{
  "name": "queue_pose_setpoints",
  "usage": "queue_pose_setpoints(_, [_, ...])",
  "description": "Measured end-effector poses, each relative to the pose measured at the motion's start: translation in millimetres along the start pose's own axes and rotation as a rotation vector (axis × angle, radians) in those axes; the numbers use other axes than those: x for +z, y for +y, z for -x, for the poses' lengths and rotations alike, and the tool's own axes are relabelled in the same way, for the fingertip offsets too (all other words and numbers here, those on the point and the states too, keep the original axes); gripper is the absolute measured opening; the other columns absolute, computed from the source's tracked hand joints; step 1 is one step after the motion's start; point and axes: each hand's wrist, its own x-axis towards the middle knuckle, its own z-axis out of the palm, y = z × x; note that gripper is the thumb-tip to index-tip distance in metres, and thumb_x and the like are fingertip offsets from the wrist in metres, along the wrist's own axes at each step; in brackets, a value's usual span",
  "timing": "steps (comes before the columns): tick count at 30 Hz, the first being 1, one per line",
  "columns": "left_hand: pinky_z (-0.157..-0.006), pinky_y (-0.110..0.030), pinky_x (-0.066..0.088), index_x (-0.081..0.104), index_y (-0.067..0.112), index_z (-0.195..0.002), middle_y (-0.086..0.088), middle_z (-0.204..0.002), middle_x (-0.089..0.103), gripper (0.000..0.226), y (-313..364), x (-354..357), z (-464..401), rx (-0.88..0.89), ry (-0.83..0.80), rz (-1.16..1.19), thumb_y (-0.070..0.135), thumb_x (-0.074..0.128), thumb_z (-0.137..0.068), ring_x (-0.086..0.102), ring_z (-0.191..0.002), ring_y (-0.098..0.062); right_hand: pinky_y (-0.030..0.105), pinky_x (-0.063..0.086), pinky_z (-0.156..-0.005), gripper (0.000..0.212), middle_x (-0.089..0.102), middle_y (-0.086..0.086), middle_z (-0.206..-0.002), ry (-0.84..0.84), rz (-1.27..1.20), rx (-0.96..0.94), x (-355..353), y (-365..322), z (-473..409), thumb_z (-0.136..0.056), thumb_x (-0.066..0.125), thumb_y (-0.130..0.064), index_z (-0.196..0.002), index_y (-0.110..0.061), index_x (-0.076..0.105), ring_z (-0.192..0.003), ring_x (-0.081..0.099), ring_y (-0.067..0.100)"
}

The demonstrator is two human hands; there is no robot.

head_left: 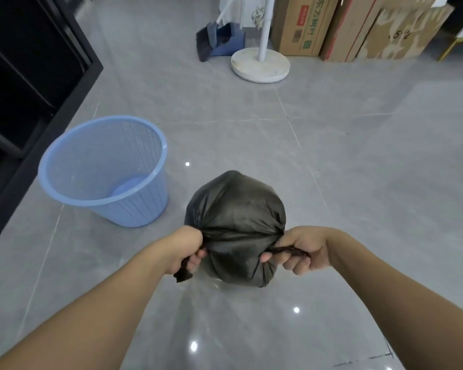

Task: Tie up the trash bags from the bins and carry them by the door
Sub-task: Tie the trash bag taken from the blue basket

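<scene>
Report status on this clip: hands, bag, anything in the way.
Left hand and right hand each grip a twisted end of the black bag, pulling apart. Bin empty, to the left. Floor ahead open.

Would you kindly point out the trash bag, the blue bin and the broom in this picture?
trash bag [235,209]: head view, on its bulging black top.
blue bin [134,209]: head view, on its outer ribbed wall.
broom [205,46]: head view, on its dark bristles.

Black trash bag [235,217] bulging, apparently floor-resting, top twisted; blue bin [104,169] beside.
</scene>
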Motion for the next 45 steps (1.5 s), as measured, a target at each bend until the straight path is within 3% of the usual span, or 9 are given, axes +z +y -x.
queue_pose_setpoints(8, [-0.048, -0.024, 0.008, 0.031, 0.021, -0.056, 0.003, -0.054, 0.028, 0.029, 17.5, -12.3, 13.2, 0.035, -0.481, 0.378, 0.032, 0.057, -0.064, 0.017, -0.043, -0.01, 0.018, 0.013, -0.033, 0.048, 0.019, -0.009, -0.047, -0.184, -0.114, -0.147, 4.4, 1.0, 9.0, -0.085, 0.059, -0.057, -0.06, -0.016, 0.052, -0.037, 0.014, 0.008])
queue_pose_setpoints(17, [-0.065, -0.027, 0.055, 0.072, 0.009, -0.069, -0.003, -0.062, 0.059, 0.019, 21.2, -2.9, 19.7, 0.291, -0.381, 0.558, 0.022, 0.064, -0.08, 0.063, -0.063, -0.017, 0.015, 0.016, -0.037, 0.059, 0.035, -0.015, -0.046, -0.341, 0.162, -0.032, 10.6, 6.0, 27.8, -0.079, 0.054, -0.071, -0.081, -0.015, 0.071, -0.039, 0.018, 0.005])
queue_pose_setpoints(21, [-0.074, -0.03, 0.049, 0.063, 0.003, -0.097, -0.009, -0.079, 0.063, 0.019, 19.8, 9.8, 11.0, 0.444, -0.11, 0.422, 0.02, 0.053, -0.097, 0.062, -0.072, -0.019, 0.015, 0.016, -0.035, 0.039, 0.047, -0.012, -0.047, -0.401, -0.072, -0.166, 15.4, 15.5, 18.4, -0.086, 0.061, -0.052, -0.078, -0.015, 0.07, -0.038, 0.02, 0.005])
queue_pose_setpoints(27, [-0.061, -0.03, 0.035, 0.043, 0.013, -0.072, -0.002, -0.069, 0.045, 0.034, 8.8, 17.9, -1.8, 0.617, 0.351, -0.095, 0.031, 0.047, -0.1, 0.046, -0.07, -0.017, 0.018, 0.017, -0.032, 0.018, 0.07, 0.008, -0.076, -0.467, -0.817, -0.525, 35.3, 28.4, -13.2, -0.085, 0.07, -0.023, -0.08, -0.006, 0.066, -0.036, 0.02, 0.007])
queue_pose_setpoints(31, [-0.06, -0.033, 0.035, 0.036, 0.014, -0.068, -0.001, -0.068, 0.04, 0.036, 1.1, 21.8, -10.0, 0.702, 0.477, -0.256, 0.028, 0.045, -0.1, 0.043, -0.066, -0.016, 0.015, 0.015, -0.032, 0.034, 0.065, 0.014, -0.126, -0.244, -1.064, -0.628, 48.1, 34.6, -31.0, -0.088, 0.053, -0.031, -0.065, -0.008, 0.061, -0.039, 0.015, 0.004])
queue_pose_setpoints(34, [-0.069, -0.034, 0.039, 0.038, 0.015, -0.069, 0.0, -0.074, 0.042, 0.032, -4.9, 22.3, -12.1, 0.771, 0.561, -0.368, 0.021, 0.045, -0.1, 0.048, -0.079, -0.022, 0.015, 0.015, -0.034, 0.044, 0.058, 0.017, -0.134, -0.27, -1.182, -0.659, 53.0, 36.9, -39.3, -0.091, 0.049, -0.037, -0.058, -0.009, 0.057, -0.038, 0.027, 0.004])
queue_pose_setpoints(38, [-0.082, -0.042, 0.045, 0.044, 0.01, -0.076, -0.001, -0.08, 0.042, 0.024, -7.7, 23.1, -8.3, 0.792, 0.616, -0.474, 0.015, 0.043, -0.099, 0.048, -0.089, -0.025, 0.016, 0.02, -0.029, 0.041, 0.068, 0.012, -0.116, -0.305, -1.184, -0.681, 57.3, 28.3, -45.2, -0.088, 0.054, -0.039, -0.06, -0.009, 0.06, -0.049, 0.057, 0.01])
queue_pose_setpoints(42, [-0.075, -0.038, 0.044, 0.041, 0.012, -0.074, -0.004, -0.08, 0.046, 0.025, 1.3, 20.5, -6.5, 0.71, 0.558, -0.412, 0.016, 0.041, -0.1, 0.05, -0.084, -0.023, 0.017, 0.018, -0.03, 0.02, 0.041, -0.005, -0.059, -0.324, -0.952, -0.564, 53.0, 20.7, -41.9, -0.087, 0.064, -0.03, -0.078, -0.013, 0.061, -0.037, 0.029, 0.005])
queue_pose_setpoints(45, [-0.06, -0.028, 0.042, 0.041, 0.013, -0.077, -0.008, -0.074, 0.051, 0.023, 16.1, 15.1, -5.4, 0.563, 0.359, -0.259, 0.016, 0.039, -0.1, 0.05, -0.065, -0.017, 0.019, 0.014, -0.032, 0.025, 0.021, -0.008, -0.05, -0.281, -0.704, -0.472, 40.9, 23.1, -34.7, -0.083, 0.069, -0.035, -0.077, -0.015, 0.056, -0.036, 0.016, 0.007])
